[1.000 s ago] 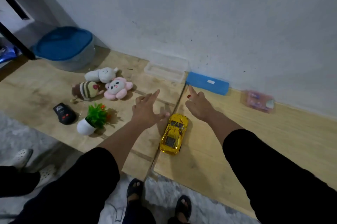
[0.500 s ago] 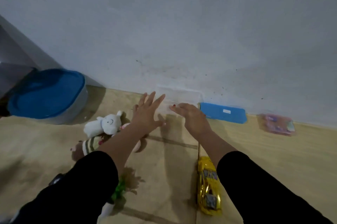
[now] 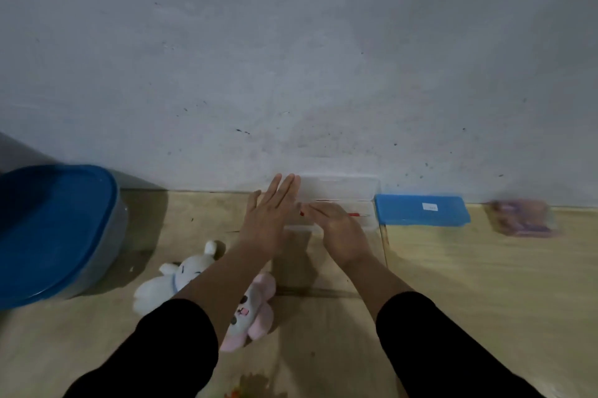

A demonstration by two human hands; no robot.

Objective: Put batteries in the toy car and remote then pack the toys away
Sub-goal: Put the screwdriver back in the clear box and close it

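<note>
At centre frame I see my left hand stretched forward, palm down, fingers flat and spread wide at the clear box by the wall. My right hand reaches over that box, fingers loosely extended, holding nothing. Blue lid lies just right.

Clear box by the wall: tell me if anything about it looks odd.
Its blue lid is off, lying flat beside the clear box on the floor. The box holds only what looks like a thin red-handled tool. Both hands are open at its front edge. Nothing looks spilled or broken.
</note>
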